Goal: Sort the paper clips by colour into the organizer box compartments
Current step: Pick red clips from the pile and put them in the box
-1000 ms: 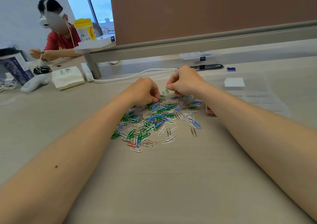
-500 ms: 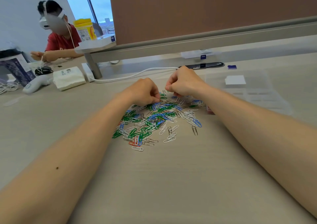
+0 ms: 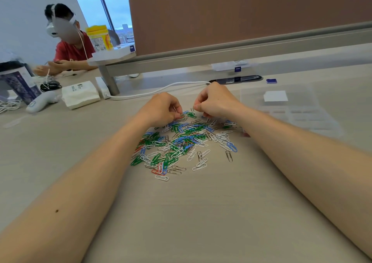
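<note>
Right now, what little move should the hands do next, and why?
Probably lift the left hand, drawing the paper clip it seems to pinch free of the pile. Both it and the right hand curl over the pile's far edge, and the clear organizer box sits to the right. The clip's colour is too small to tell.

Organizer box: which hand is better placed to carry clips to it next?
Right, probably. The box lies to the right of the pile, close beside the right hand. The left hand would have to cross the pile to reach it.
</note>
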{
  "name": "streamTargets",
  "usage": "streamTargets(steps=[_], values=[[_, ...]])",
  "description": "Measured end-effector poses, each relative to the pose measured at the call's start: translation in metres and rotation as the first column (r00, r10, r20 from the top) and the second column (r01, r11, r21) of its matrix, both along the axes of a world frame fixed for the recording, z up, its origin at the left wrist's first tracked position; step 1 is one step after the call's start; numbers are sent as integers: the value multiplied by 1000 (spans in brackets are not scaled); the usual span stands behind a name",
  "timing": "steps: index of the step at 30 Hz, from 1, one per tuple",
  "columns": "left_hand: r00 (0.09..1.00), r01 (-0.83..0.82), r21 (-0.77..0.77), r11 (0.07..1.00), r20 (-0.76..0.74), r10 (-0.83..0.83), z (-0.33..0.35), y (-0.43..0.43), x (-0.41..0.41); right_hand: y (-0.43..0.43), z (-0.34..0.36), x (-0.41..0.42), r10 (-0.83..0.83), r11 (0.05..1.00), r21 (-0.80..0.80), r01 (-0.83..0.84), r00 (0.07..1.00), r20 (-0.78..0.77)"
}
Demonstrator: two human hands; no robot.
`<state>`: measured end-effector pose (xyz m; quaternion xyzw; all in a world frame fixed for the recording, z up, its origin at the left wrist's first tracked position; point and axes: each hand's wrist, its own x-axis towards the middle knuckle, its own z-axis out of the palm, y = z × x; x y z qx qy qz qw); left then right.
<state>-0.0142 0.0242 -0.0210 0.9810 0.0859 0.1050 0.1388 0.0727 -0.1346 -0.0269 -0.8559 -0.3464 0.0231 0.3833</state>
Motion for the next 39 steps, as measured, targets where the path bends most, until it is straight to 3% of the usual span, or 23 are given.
streamTargets(steps=[6,10,15,26,34,39], values=[[1000,25,-80,996,-13,-26,0,0,-2,0,-1,1,11,1000,9,-11,1000,-22],[998,48,-180,982,44,-41,1,0,-5,-2,-1,0,102,995,3,-102,993,-58],[995,91,-374,923,62,-73,2,0,-9,-1,-2,-2,210,978,15,-209,975,-79],[996,88,-547,833,32,-84,5,0,-14,-1,-6,1,262,962,115,-246,954,-148],[998,65,-521,851,42,-51,4,-1,-12,-3,-3,-3,270,962,108,-252,942,-201],[980,70,-388,919,196,8,0,-4,-5,-3,-1,-6,253,957,241,-162,871,-422]])
